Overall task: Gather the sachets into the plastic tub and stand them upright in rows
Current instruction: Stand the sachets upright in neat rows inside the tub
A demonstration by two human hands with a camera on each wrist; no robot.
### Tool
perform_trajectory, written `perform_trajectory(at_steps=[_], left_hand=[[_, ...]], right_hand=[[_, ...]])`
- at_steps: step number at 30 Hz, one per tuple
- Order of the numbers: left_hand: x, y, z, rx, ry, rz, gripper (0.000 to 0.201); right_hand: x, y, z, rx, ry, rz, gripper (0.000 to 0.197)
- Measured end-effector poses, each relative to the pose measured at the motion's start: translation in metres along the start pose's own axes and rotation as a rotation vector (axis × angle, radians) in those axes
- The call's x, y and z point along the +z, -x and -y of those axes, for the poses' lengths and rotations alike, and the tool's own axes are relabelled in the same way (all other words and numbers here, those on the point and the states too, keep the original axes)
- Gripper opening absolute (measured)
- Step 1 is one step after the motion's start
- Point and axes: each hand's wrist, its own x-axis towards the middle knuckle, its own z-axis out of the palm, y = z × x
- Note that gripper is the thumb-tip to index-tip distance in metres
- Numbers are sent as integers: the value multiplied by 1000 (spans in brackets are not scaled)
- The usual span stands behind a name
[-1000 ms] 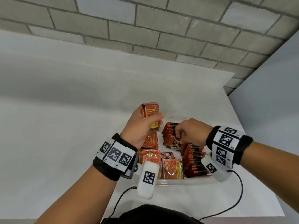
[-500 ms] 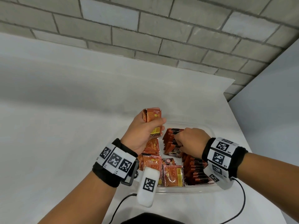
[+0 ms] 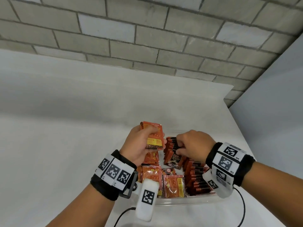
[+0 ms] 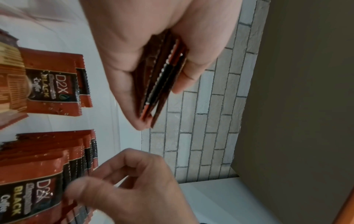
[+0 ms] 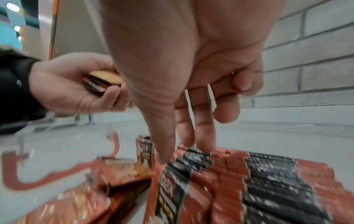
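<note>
Left hand grip clamps a small stack of coffee sachets above the clear plastic tub on the white desk. Right hand, fingers loosely curled, touches the upright sachet row inside; whether it pinches one is unclear.

We see orange-red sachets with black panels and yellow print, black wristbands bearing black-and-white square markers, and a grey brick wall across the top.
</note>
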Motion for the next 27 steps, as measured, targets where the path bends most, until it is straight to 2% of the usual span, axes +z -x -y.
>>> perform_trajectory(at_steps=[3, 5, 7, 9, 12, 15, 17, 18, 20, 22, 24, 27], left_hand=[[4, 2, -1, 8, -52, 48, 15], [8, 2, -1, 13, -69, 96, 26], [11, 2, -1, 9, -57, 128, 39], [15, 2, 1, 18, -50, 162, 42], [20, 3, 3, 16, -69, 201, 30], [22, 2, 4, -32, -83, 166, 40], [22, 1, 4, -64, -20, 114, 40], [21, 1, 4, -75, 21, 98, 38], [22, 1, 4, -74, 84, 97, 35], [23, 1, 4, -48, 102, 87, 40], [24, 0, 5, -18, 81, 77, 37], [23, 1, 6, 13, 44, 52, 30]], right_hand=[[-7, 8, -3, 4, -360, -177, 26], [-15, 15, 0, -37, -663, -327, 26], [-21, 22, 4, -80, -853, -392, 26], [-19, 24, 4, -116, -872, -374, 25], [-13, 24, -4, -105, -910, -365, 16], [-12, 26, -13, -39, -997, -546, 10], [-12, 31, -17, -40, -946, -699, 13], [-10, 34, -16, -64, -901, -731, 14], [-5, 37, -13, -135, -830, -685, 12], [2, 39, -8, -183, -808, -563, 9], [4, 40, -8, -200, -815, -481, 12], [1, 43, -10, -153, -822, -521, 16]])
